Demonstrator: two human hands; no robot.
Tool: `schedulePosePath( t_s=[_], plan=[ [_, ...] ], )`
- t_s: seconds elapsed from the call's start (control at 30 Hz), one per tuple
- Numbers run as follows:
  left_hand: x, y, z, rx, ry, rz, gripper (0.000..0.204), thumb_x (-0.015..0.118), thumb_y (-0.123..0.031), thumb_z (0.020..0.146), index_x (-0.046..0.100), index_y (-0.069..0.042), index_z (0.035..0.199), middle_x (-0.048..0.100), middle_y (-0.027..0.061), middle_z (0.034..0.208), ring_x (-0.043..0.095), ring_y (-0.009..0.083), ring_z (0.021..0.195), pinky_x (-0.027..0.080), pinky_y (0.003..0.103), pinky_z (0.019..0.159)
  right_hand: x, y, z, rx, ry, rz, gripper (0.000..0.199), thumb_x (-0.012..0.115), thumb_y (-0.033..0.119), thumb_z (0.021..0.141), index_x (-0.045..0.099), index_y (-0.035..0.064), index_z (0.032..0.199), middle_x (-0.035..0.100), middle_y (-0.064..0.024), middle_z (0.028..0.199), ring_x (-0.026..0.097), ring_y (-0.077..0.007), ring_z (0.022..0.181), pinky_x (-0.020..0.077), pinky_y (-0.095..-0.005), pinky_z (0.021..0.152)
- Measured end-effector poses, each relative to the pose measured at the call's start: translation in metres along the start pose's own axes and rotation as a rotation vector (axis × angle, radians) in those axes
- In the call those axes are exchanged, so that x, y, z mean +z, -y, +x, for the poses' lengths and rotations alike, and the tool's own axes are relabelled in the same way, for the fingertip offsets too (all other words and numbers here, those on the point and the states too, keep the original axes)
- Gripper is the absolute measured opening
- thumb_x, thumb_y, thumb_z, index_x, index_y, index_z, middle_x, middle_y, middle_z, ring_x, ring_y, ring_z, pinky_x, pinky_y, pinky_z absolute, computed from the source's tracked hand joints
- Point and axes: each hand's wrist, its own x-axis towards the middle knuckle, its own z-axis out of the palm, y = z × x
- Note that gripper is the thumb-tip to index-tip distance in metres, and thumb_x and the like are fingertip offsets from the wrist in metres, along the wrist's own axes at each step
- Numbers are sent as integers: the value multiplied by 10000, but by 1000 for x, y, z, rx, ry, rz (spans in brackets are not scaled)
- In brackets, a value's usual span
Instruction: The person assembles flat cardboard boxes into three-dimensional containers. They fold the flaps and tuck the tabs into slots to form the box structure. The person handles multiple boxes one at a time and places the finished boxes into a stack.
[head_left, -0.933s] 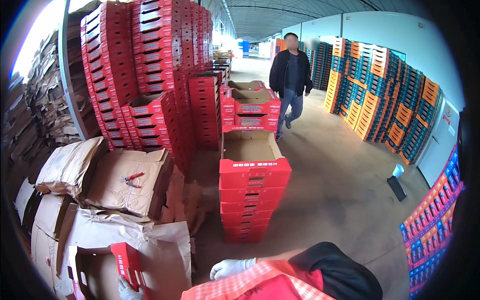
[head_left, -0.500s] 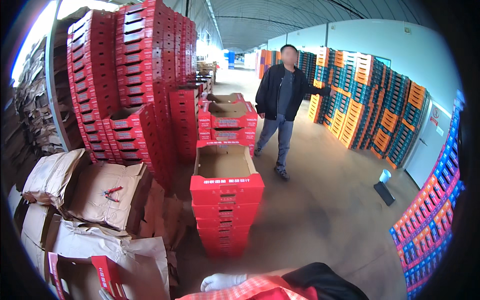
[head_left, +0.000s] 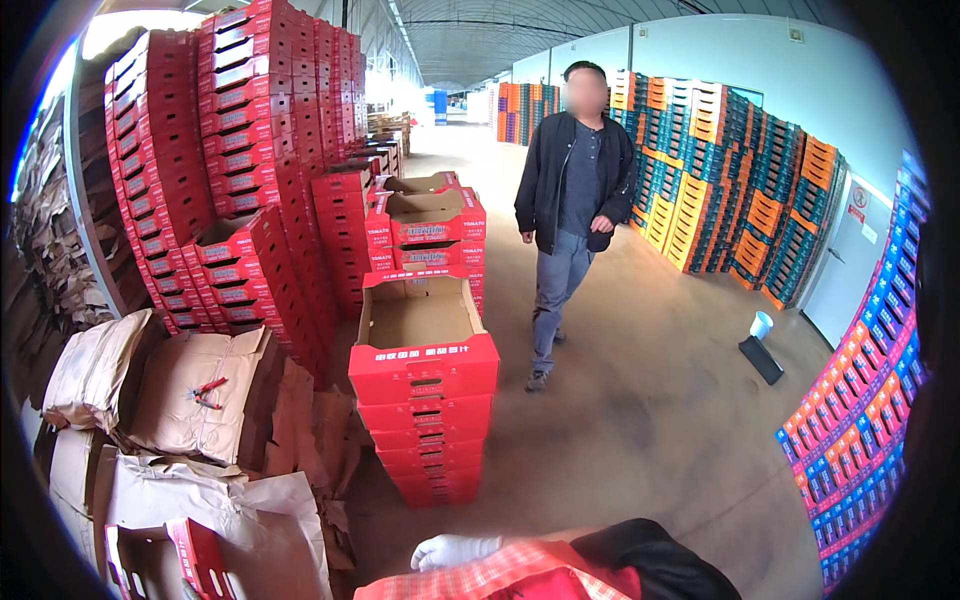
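Note:
My right hand (head_left: 455, 550) wears a white glove and shows at the bottom edge, on a red plaid sleeve. Its fingers point left and lie close together, with nothing visible in them. It hovers in front of a stack of red cardboard trays (head_left: 425, 420), whose top tray is open and empty. A folded red carton (head_left: 195, 555) stands upright at the lower left among brown paper sacks (head_left: 200, 395). My left hand is out of the picture.
A person in a dark jacket and jeans (head_left: 570, 220) stands on the concrete floor right of the stack. Tall walls of red trays (head_left: 230, 170) rise on the left. Orange, blue and pink crates (head_left: 740, 200) line the right wall. A white bucket (head_left: 762, 324) stands by a door.
The person in the dark jacket has walked closer along the aisle. The red tray stack looks nearer and larger. My gloved right hand has stayed at the bottom edge.

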Motion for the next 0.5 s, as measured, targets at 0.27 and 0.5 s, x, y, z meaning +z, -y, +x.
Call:
schedulePosePath(
  t_s=[0.27, 0.5],
  plan=[
    [3, 2, 21, -112, 57, -58, 1047, 798, -237, 627, 265, -118, 1520, 504, 193, 1379, 574, 355, 1170, 497, 453, 956, -6, -16, -2, 17, 6, 76, 303, 578, 196, 925, 653, 27, 1165, 678, -62, 1089, 599, -162, 1029, 481, -323, 915],
    [7, 8, 29, -163, 74, -82, 1098, 802, -179, 590, 237, -127, 1531, 519, 184, 1364, 564, 342, 1189, 496, 448, 964, -7, -19, -7, -19, 34, 28, 308, 583, 201, 920, 653, 27, 1165, 678, -65, 1092, 600, -167, 1034, 480, -325, 918]
  ],
)
